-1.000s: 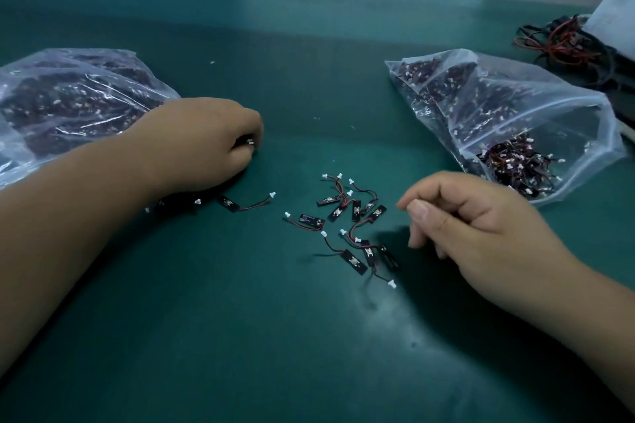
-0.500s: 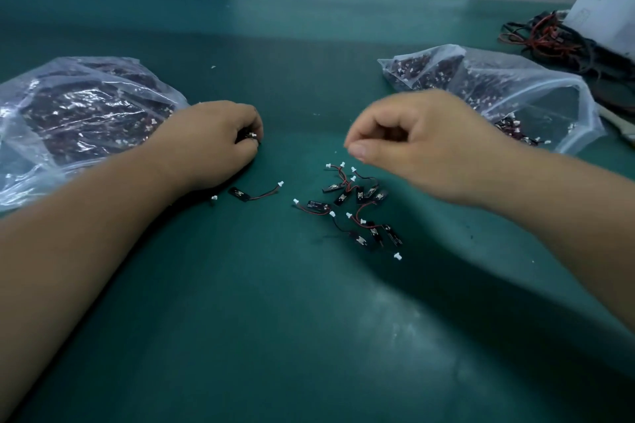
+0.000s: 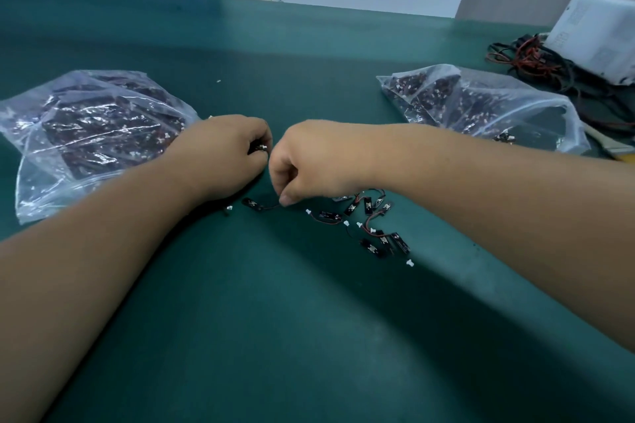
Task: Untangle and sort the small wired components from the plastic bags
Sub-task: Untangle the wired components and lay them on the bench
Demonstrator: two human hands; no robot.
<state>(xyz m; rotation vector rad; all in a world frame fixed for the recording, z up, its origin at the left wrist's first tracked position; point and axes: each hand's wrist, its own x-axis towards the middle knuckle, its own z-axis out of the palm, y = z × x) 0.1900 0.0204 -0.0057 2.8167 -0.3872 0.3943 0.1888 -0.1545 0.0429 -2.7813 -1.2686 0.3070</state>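
Green matting [image 3: 309, 336] covers the bench. At far left lies a clear plastic bag [image 3: 92, 134], full of dark components. Just beside it the left hand [image 3: 223, 154] rests on the mat, fingers curled round a held piece [image 3: 260, 148] that barely shows. Between the hands lies a lone wired component [image 3: 252, 204]; the right hand [image 3: 309, 161] pinches its wire end. The step looks like collecting one freed piece. Next, it probably needs lifting gently toward the left hand, clear of the loose pile [image 3: 371, 227] near the right bag [image 3: 481, 106].
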